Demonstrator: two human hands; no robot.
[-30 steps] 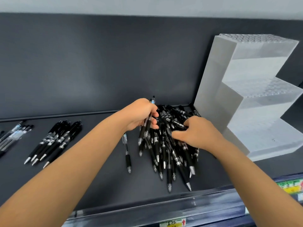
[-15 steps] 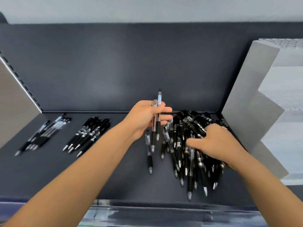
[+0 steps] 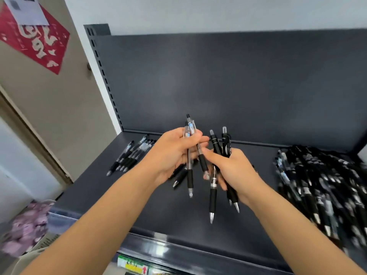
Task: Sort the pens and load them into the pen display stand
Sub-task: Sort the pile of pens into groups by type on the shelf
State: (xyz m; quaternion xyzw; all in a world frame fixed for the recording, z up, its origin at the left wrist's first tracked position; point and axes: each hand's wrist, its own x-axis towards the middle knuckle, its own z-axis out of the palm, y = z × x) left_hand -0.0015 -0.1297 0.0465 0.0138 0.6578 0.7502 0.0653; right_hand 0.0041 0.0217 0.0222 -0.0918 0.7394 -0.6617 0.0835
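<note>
The back panel [image 3: 238, 86] is flat, matte, dark grey sheet metal and stands behind the fingers. Its slotted upright [image 3: 99, 62] runs along the left edge. The shelf deck [image 3: 139, 205] has the same finish and lies below the fingers. A beige door [image 3: 49, 106] carrying a red paper diamond [image 3: 35, 40] stands far left of the fingers.

A loose pile of black pens [image 3: 321, 185] with silver tips lies on the deck to the right of the fingers. A sorted row of pens [image 3: 131, 153] lies behind and to the left of them.

The left hand [image 3: 172, 155] is raised above the deck. Its fingers [image 3: 198, 138] are curled round a bundle of clear-barrelled pens [image 3: 190, 135] with black grips, tips down. The right hand [image 3: 236, 169] is just beside it. Its fingers [image 3: 208, 155] are closed round several opaque black pens [image 3: 213, 187], tips down. The right thumb touches a pen of the left bundle.

A yellow price label [image 3: 133, 267] sits on the front rail, below the fingers.
</note>
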